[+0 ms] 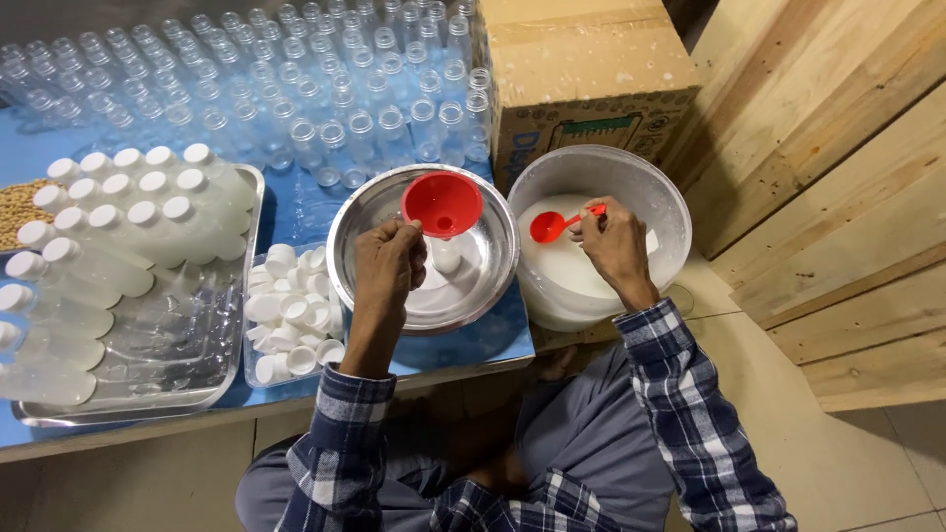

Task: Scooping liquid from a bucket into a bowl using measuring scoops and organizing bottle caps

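My left hand (386, 266) holds a small clear bottle with a red funnel (442, 204) set in its neck, over a round steel bowl (365, 212). The bottle is mostly hidden by the hand and funnel. My right hand (614, 241) grips a red spoon (552, 226) by its handle, its scoop just over the white liquid (562, 266) in a white bucket (645, 182) to the right of the bowl.
A steel tray (168, 384) on the left holds several filled, white-capped bottles. A clear tub of white caps (291, 315) sits beside the bowl. Many empty clear bottles (296, 89) stand at the back. A cardboard box (586, 79) and wooden planks (838, 177) lie right.
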